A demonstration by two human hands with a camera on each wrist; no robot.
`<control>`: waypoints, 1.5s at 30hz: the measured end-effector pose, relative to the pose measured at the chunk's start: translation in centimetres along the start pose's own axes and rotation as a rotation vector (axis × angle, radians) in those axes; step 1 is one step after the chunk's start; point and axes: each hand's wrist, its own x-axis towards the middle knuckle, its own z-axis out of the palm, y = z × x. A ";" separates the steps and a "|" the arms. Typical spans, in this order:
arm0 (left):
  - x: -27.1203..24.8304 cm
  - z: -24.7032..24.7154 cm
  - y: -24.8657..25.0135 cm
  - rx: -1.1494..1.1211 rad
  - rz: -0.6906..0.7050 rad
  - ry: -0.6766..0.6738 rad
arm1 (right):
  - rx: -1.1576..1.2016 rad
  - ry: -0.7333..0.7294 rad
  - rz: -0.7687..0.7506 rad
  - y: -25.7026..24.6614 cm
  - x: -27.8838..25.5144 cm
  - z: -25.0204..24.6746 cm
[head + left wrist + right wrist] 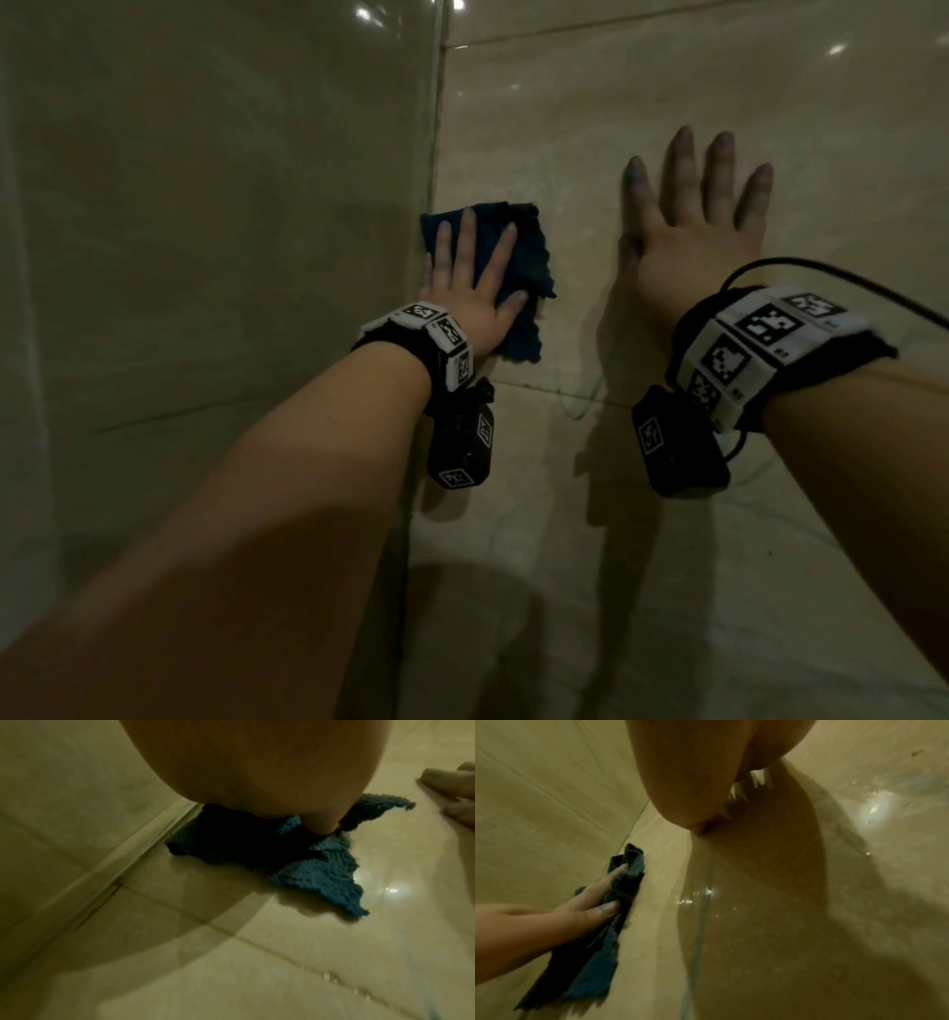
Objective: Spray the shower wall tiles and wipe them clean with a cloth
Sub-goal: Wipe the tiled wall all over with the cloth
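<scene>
Nearest are two bare forearms, each wrist strapped with a black band [765,354] of printed marker squares and a small black camera block [678,444] beneath it; a dark cable [842,275] loops off the right band. Beyond them lies the corner seam [434,169] where two beige tiled walls meet. Just right of that seam, the left hand [475,288] lies flat with straight, spread fingers, pressing a dark blue cloth [524,267] against the tile; it clasps nothing, only pins the cloth down. The cloth's left edge touches the seam, and its ragged corners stick out past the fingers. Farther right of the seam, apart from the cloth, the right hand [693,226] is flat on the wall tile [590,103], fingers straight and fanned, holding nothing. Between the two hands, a thin bluish streak [700,923] runs down the glossy, wet tile. Past the fingertips, light spots glint on the tiles.
</scene>
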 end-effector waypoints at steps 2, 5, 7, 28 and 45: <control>-0.6 0.7 0.0 0.002 -0.001 0.007 | -0.002 -0.009 -0.005 0.0 -0.2 0.3; -1.5 2.1 0.0 0.018 -0.009 0.005 | -0.017 0.000 -0.014 -0.1 -0.6 0.9; -2.3 2.9 0.0 0.028 -0.017 -0.007 | -0.019 0.000 -0.018 -0.3 -0.8 1.1; -5.1 5.4 0.0 -0.052 0.038 -0.099 | -0.113 0.078 -0.025 3.6 -2.7 1.9; -4.8 6.0 2.1 -0.122 -0.106 0.069 | -0.103 0.241 -0.031 3.0 -2.2 3.6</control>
